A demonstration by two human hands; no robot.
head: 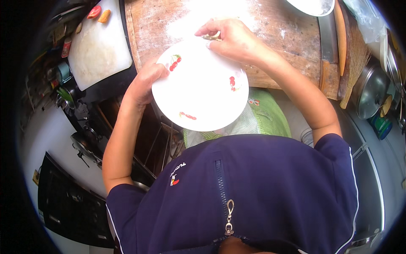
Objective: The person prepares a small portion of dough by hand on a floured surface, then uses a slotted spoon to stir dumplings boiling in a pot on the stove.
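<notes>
A round white plate with red cherry prints [203, 95] is held over the near edge of a wooden board. My left hand [150, 79] grips its left rim, thumb on top. At the plate's far rim is my right hand [230, 39], its thumb and fingers pinching a small pale, greenish piece [213, 36] that I cannot identify. Strong glare washes out the plate's middle and the board beyond it. Whitish powder marks the wooden board [285, 41].
At left lies a white cutting board [101, 50] with a tomato piece [94, 12] and a yellowish piece [104, 16]. At right are a cleaver [328, 41], a wooden rolling pin [341, 38], a straw brush [356, 63], a pot lid [369, 92] and a white bowl's rim [317, 14].
</notes>
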